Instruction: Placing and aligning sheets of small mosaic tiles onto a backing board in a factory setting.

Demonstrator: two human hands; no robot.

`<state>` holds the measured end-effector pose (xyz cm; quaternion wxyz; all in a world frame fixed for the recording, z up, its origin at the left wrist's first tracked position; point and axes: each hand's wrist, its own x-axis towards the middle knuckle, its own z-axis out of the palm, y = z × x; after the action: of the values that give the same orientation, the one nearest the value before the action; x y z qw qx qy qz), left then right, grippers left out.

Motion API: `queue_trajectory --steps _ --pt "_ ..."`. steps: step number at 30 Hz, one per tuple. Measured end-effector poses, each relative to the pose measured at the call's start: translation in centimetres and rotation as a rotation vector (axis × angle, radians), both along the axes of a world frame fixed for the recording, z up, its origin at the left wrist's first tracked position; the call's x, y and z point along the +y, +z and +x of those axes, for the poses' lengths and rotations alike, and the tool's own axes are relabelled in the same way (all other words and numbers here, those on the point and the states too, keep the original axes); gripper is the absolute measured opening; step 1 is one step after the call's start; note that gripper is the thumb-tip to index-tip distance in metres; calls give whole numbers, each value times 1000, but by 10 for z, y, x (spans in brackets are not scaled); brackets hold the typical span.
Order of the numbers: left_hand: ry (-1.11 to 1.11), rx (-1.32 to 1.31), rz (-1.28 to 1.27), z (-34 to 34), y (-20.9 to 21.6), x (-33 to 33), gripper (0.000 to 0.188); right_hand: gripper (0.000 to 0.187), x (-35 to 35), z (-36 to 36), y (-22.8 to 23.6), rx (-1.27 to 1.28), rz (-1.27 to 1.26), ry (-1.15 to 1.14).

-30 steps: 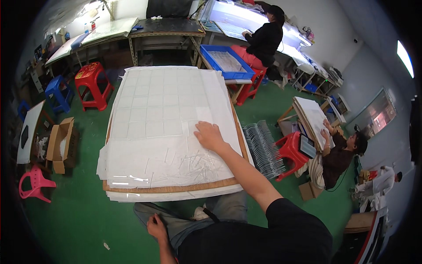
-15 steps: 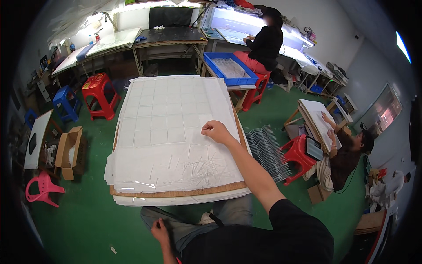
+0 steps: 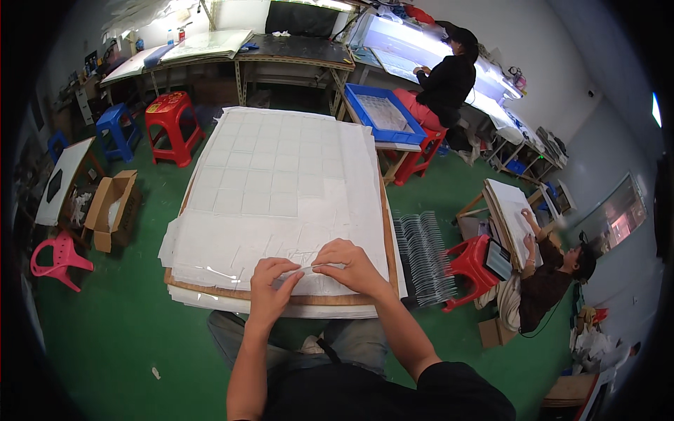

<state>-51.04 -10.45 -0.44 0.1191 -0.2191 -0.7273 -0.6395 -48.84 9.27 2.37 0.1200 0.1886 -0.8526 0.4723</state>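
Observation:
Both my hands meet over the near part of a white-covered board (image 3: 203,238). Thumb and fingers of my left hand (image 3: 269,284) are pinched together, and my right hand (image 3: 354,269) pinches just beside it. Between the fingertips runs a thin, clear strip (image 3: 307,269), held at both ends; its exact material is hard to make out. Loose clear strips (image 3: 237,252) lie scattered around and behind my hands, partly hidden by them. Farther off, rows of clear square panes (image 3: 256,180) lie in a grid on the white sheet.
A blue tray (image 3: 385,116) stands past the far right corner. Right of the board is a rack of clear upright panes (image 3: 425,256), then a red stool (image 3: 472,266). Two people work at other tables. A cardboard box (image 3: 112,207) and stools stand left.
My right hand has come back from the grid's edge to the near part of the board. My left hand has risen from my lap to meet it at the strip.

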Motion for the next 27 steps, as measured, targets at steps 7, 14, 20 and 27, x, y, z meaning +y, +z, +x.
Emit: queue_trajectory --steps 7,14,20,27 --pt "-110 -113 10 -6 -9 11 11 12 12 4 -8 -132 -140 -57" --pt "-112 -153 65 -8 -13 14 11 13 16 1 -22 -198 -238 -61" --pt "-44 -158 188 -21 -20 3 13 13 29 0 -28 -267 -271 -181" --pt "56 -83 -133 -29 -18 -5 19 13 32 1 -18 -346 -462 -317"
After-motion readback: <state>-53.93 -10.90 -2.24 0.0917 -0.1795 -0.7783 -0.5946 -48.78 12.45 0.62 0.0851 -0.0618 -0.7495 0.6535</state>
